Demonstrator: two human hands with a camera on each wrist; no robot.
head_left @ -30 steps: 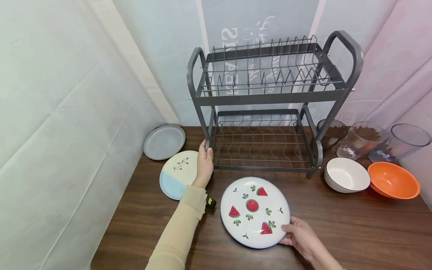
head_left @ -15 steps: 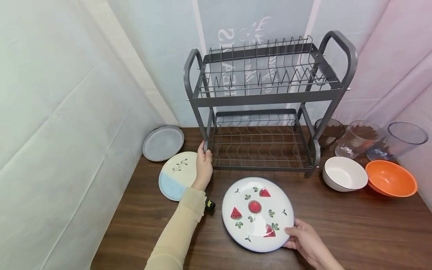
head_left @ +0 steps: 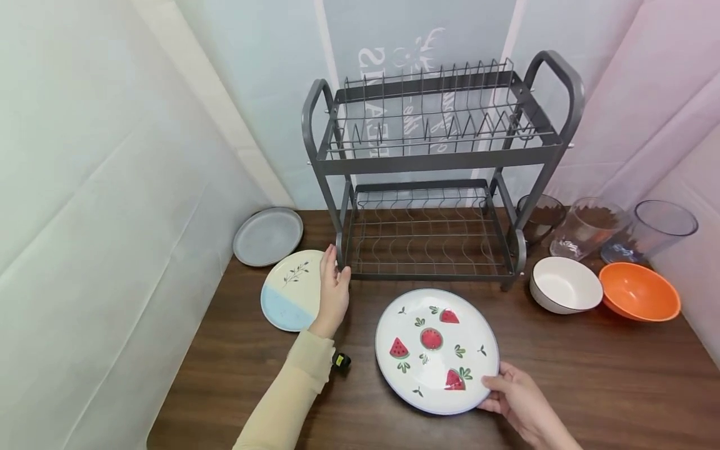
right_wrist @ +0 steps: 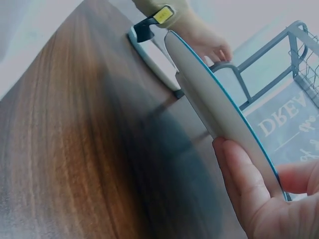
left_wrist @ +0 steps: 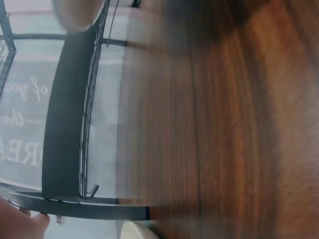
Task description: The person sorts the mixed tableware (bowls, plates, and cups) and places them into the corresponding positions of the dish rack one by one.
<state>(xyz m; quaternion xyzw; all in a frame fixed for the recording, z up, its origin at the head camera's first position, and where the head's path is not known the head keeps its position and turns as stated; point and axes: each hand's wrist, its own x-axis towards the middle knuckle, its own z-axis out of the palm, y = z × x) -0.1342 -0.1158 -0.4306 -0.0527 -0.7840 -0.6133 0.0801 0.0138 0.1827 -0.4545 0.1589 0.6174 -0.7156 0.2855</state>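
My right hand (head_left: 521,400) pinches the right rim of a large white plate (head_left: 416,387) with red watermelon pictures, thumb on top and fingers underneath. From the right wrist view, the plate's pale underside (right_wrist: 214,107) is raised off the table, with a dark shadow below. My left hand (head_left: 333,297) is at the lower front left corner of the dark grey two-tier dish rack (head_left: 444,161), fingers pointing up and fairly straight beside its leg. I cannot tell whether they touch the leg. Below my left forearm lies part of a cream and pale blue plate (head_left: 287,309).
A grey plate (head_left: 269,236) lies behind at the left. Right of the rack stand a white bowl (head_left: 565,284), an orange bowl (head_left: 638,290), a dark glass (head_left: 540,219), a clear glass (head_left: 585,234) and a bluish glass (head_left: 647,231). Fabric walls border the wooden table (head_left: 607,387).
My left hand has loosened from the rack leg, its fingers straightening, and lowered slightly. The watermelon plate has shifted a little to the right in my right hand.
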